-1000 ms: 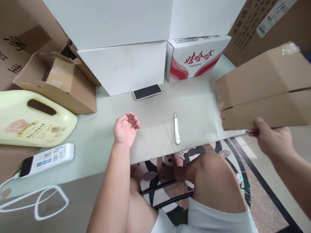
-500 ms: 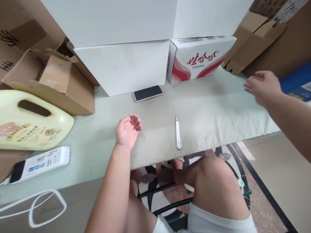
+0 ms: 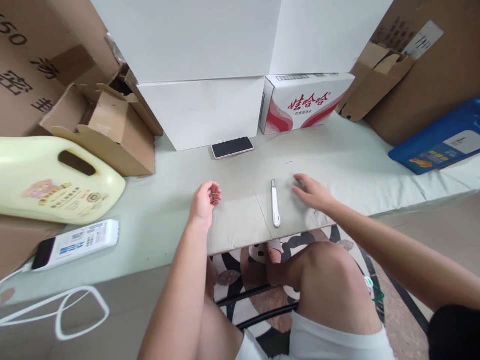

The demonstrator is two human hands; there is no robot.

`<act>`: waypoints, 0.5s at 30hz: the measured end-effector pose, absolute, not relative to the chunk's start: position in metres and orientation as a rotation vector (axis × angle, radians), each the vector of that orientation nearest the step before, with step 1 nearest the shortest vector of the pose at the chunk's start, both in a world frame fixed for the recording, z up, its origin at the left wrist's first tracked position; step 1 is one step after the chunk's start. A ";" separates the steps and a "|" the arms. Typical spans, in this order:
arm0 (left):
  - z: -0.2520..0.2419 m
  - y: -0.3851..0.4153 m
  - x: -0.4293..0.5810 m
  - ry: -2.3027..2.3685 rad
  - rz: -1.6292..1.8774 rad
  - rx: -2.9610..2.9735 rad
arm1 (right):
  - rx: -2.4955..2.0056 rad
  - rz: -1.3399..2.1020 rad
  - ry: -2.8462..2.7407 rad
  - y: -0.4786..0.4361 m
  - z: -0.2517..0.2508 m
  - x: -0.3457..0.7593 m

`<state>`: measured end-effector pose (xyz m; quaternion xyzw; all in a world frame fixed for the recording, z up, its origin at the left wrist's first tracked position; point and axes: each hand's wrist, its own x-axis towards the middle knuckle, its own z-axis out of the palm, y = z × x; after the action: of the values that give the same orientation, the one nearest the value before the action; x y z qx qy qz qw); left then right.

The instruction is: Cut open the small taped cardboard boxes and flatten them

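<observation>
A slim white utility knife [image 3: 275, 204] with a greyish tip lies on the pale green table cover, near its front edge. My right hand [image 3: 313, 192] is just to the right of the knife, not touching it. Its thumb and fingers are apart with nothing visible between them. To the left of the knife, my left hand [image 3: 204, 202] rests on or just over the cover, its fingers loosely curled and apart from the palm, holding nothing I can see. Farther back, a phone [image 3: 232, 147] with a dark screen lies against a white box.
White boxes [image 3: 210, 110] stand at the back, one a carton [image 3: 305, 105] with red lettering. On the left are a pale yellow jug [image 3: 90, 195], an open cardboard box [image 3: 123, 130] and a white power bank [image 3: 82, 245] with a cable. A blue container [image 3: 438, 142] lies at the right.
My right hand has come in from the far right to beside the utility knife. My left hand has turned slightly, showing less palm. The view has shifted a little.
</observation>
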<state>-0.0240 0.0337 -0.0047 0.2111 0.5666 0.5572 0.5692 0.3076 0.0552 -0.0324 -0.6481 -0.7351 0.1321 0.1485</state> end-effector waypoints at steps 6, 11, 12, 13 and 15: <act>-0.003 0.030 -0.025 1.341 1.307 0.518 | -1.678 0.396 -2.359 0.044 -0.049 0.223; -0.002 0.029 -0.035 1.351 1.344 0.497 | -1.650 0.395 -2.217 0.031 -0.058 0.178; -0.003 0.029 -0.038 1.349 1.348 0.501 | -1.659 0.397 -2.181 0.029 -0.058 0.172; -0.005 0.028 -0.040 1.346 1.348 0.510 | -1.663 0.402 -2.154 0.027 -0.058 0.167; -0.008 0.027 -0.046 1.356 1.363 0.540 | -1.659 0.414 -2.121 0.024 -0.057 0.162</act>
<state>-0.0461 0.0269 -0.0080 0.2275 0.5707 0.5739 0.5416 0.1617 0.0241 -0.0570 -0.5957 -0.7617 0.1486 0.2072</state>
